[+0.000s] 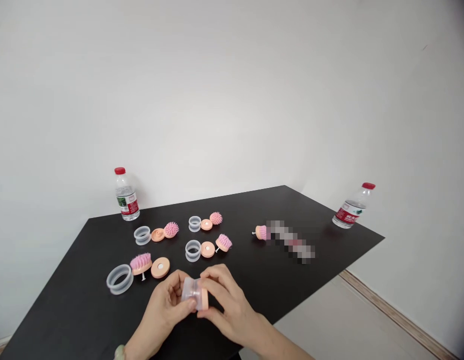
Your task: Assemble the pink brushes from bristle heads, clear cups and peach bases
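Note:
Near the front of the black table, my two hands meet around one small piece. My left hand (pixel 164 304) has its fingers and thumb closed on a translucent plastic ring (pixel 189 291). Pressed against the ring's right side is a peach cap (pixel 205 299), pinched by my right hand (pixel 232 306). Ring and cap touch and are held sideways; whether they are locked together I cannot tell. Left of the hands lie another translucent ring (pixel 110 281), a pink bristle brush head (pixel 140 261) with a white stem, and a peach disc (pixel 160 268) with a white centre.
Farther back on the table (pixel 247 205) are several similar sets of rings, discs and brush heads. One brush head (pixel 261 232) lies apart, beside a pixelated strip (pixel 292 242). Red-capped water bottles stand at the back left (pixel 128 200) and right (pixel 351 210), near the wall.

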The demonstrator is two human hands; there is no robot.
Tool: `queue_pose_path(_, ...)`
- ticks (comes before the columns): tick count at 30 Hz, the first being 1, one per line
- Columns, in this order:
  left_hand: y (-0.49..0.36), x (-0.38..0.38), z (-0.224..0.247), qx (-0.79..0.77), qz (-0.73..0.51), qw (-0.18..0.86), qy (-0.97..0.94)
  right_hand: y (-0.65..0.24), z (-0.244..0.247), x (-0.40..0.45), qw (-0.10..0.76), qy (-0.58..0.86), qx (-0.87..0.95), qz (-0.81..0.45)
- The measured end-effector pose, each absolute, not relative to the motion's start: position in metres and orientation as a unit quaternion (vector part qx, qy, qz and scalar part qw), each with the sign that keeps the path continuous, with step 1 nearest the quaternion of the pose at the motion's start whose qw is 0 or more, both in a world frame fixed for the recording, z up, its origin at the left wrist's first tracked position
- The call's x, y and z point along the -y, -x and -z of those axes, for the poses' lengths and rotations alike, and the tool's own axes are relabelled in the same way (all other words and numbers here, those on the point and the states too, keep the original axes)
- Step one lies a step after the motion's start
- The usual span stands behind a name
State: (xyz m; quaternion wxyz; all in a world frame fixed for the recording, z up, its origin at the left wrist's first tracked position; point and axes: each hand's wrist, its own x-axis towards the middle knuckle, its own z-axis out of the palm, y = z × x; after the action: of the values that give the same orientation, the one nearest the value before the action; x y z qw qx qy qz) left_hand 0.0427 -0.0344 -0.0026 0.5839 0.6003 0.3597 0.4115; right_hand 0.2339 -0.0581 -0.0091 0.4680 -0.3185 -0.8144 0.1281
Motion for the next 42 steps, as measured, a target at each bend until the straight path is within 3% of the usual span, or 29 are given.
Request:
queue_pose_path(6, -0.047, 0.033, 0.015, -0.327, -0.411, 0.601, -0.603, -0.237, 0.005, 0.057, 0.446, 0.346, 0.797, -0.215)
queue_pose_path(12, -0.046, 0.034, 0.018, -0.382, -0.432, 0.564, -0.591, -0.260, 0.011, 0.046, 0.458, 0.458, 0.734, -0.205)
queue_pose_path(19, -0.048, 0.033, 0.015, -0.376, -0.392, 0.577, -0.609, -0.330, 0.024, 0.017, 0.342, 0.608, 0.714, -0.059)
queue_pose_path(26, -0.051, 0.034, 0.020, -0.376, -0.378, 0.575, -0.621, -0.354, 0.035, 0.009, 0.253, 0.600, 0.756, 0.067)
queue_pose_path(42, -0.047, 0.031, 0.024, -0.387, -0.375, 0.550, -0.638, -0.368, 0.025, -0.064, 0.141, 0.536, 0.807, 0.206)
